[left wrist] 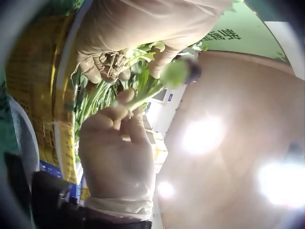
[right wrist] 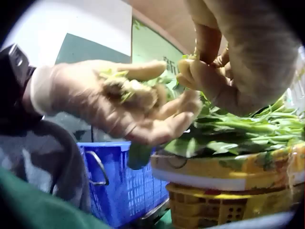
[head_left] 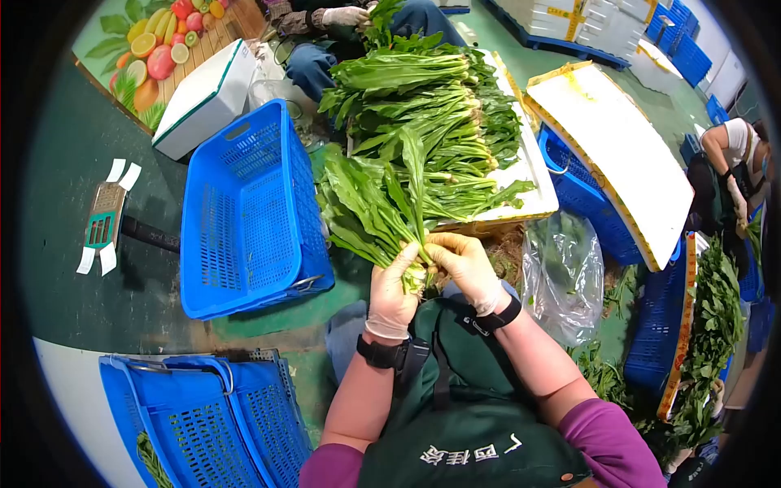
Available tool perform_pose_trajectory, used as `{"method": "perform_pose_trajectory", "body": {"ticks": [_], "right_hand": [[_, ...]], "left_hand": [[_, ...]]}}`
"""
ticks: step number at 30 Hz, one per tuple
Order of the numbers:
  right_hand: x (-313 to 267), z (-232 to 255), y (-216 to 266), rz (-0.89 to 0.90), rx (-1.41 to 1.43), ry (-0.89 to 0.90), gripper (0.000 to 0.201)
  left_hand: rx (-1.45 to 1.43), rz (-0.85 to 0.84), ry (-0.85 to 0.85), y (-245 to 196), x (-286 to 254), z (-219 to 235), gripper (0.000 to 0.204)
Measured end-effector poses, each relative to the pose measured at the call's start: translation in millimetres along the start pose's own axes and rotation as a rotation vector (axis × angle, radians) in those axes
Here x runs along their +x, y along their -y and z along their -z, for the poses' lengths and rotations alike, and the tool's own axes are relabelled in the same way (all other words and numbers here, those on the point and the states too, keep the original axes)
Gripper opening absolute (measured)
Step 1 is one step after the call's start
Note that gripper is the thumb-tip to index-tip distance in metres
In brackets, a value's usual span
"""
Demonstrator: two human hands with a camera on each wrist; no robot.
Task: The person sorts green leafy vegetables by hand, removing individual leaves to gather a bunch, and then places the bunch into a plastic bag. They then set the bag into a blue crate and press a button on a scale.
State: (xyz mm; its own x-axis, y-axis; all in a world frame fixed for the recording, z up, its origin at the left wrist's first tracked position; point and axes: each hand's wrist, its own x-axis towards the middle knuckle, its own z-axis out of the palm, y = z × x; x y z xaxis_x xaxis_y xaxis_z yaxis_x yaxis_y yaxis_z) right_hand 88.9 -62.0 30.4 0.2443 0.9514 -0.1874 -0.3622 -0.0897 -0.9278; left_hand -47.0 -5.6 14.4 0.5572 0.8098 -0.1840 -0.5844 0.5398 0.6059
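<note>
A bunch of long green leaves [head_left: 366, 211] lies in my left hand [head_left: 390, 297], leaves pointing away from my body. Its pale roots [right wrist: 138, 94] rest across the palm and partly bent fingers of the left hand [right wrist: 90, 90] in the right wrist view. Close beside it, my right hand [head_left: 468, 268] is at the stem bases. The left wrist view shows the right hand [left wrist: 116, 152] pinching a single pale green stem [left wrist: 145, 95] between thumb and fingers, just below the left hand [left wrist: 152, 24]. Both hands wear thin pale gloves.
Piled greens [head_left: 439, 122] lie on a white foam lid [head_left: 541, 175] ahead. A blue crate [head_left: 244, 236] stands at left, more blue crates [head_left: 203, 431] at lower left. A plastic bag [head_left: 561, 276] and white panel [head_left: 618, 146] are at right. Another person's gloved hand [head_left: 346, 16] is opposite.
</note>
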Motion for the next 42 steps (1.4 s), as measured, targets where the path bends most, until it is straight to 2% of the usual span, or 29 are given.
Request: {"method": "perform_pose_trajectory", "body": {"ticks": [5,6,7,8,9,10,11,12,13,15,18,19,21,22,23,25,27,29,31,36,38,39,41,42], "right_hand": [[-5,-15,-5,0.057,-0.097,-0.03,0.024],[1,-12,-20,0.139,-0.145,-0.028,0.024],[4,-9,-16,0.14,-0.144,-0.028,0.024],[10,-3,-8,0.243,-0.323,-0.027,0.023],[18,2,0,0.345,-0.502,-0.025,0.022],[31,5,7,0.45,-0.637,-0.202,0.021],[53,14,6,0.565,-0.65,-0.346,0.02],[68,21,19,0.629,-0.751,-0.409,0.021],[92,33,13,0.589,-0.836,-0.444,0.022],[116,43,16,0.437,-1.08,-0.407,0.021],[115,36,26,0.557,-1.236,-0.414,0.019],[110,28,27,0.702,-1.146,-0.512,0.014],[88,15,37,0.563,-0.809,-0.396,0.018],[78,11,36,0.56,-0.665,-0.272,0.024],[59,0,50,0.298,-0.472,-0.07,0.03],[35,-16,41,0.02,0.066,0.102,0.026],[31,-18,26,0.209,-0.116,0.081,0.022],[30,-17,24,0.166,-0.016,0.086,0.019],[28,-17,28,0.034,0.152,0.047,0.02],[25,-13,25,0.033,0.139,0.101,0.025],[25,-11,30,0.167,0.127,0.184,0.038],[29,-10,32,0.171,0.126,0.183,0.038],[43,-9,44,0.361,0.003,0.057,0.051],[48,-8,57,0.312,-0.03,0.01,0.052]], "left_hand": [[0.041,-0.072,-0.117,-4,-4,-3,0.031],[0.024,-0.089,-0.138,-4,-4,1,0.033],[0.007,-0.106,-0.157,-4,-3,4,0.035],[0.032,-0.173,-0.185,-3,-2,4,0.035],[0.033,-0.172,-0.185,-5,-2,5,0.035],[0.018,-0.195,-0.191,-7,-2,5,0.033],[0.002,-0.217,-0.197,-9,-4,6,0.032],[-0.019,-0.229,-0.188,-9,-4,5,0.03],[-0.018,-0.231,-0.184,-9,-3,4,0.03],[0.075,-0.19,-0.203,-10,-3,6,0.03],[0.083,-0.185,-0.171,-9,-3,2,0.031],[0.072,-0.178,-0.152,-10,-3,1,0.032],[0.075,-0.183,-0.164,-11,-4,1,0.031],[0.08,-0.182,-0.167,-11,-3,1,0.031],[0.08,-0.183,-0.168,-11,-3,-1,0.031],[0.158,-0.21,-0.151,-10,-4,-2,0.029],[0.177,-0.239,-0.106,-9,-5,-4,0.03],[0.148,-0.195,-0.104,-13,-8,-9,0.031],[0.107,-0.183,-0.102,-15,-9,-7,0.031],[0.029,-0.143,-0.124,-18,-12,-11,0.028],[0.045,-0.163,-0.119,-16,-11,-8,0.027],[0.045,-0.164,-0.115,-15,-11,-6,0.027],[0.126,-0.15,-0.124,-15,-11,-4,0.031],[0.127,-0.152,-0.117,-14,-11,-4,0.031]]}}
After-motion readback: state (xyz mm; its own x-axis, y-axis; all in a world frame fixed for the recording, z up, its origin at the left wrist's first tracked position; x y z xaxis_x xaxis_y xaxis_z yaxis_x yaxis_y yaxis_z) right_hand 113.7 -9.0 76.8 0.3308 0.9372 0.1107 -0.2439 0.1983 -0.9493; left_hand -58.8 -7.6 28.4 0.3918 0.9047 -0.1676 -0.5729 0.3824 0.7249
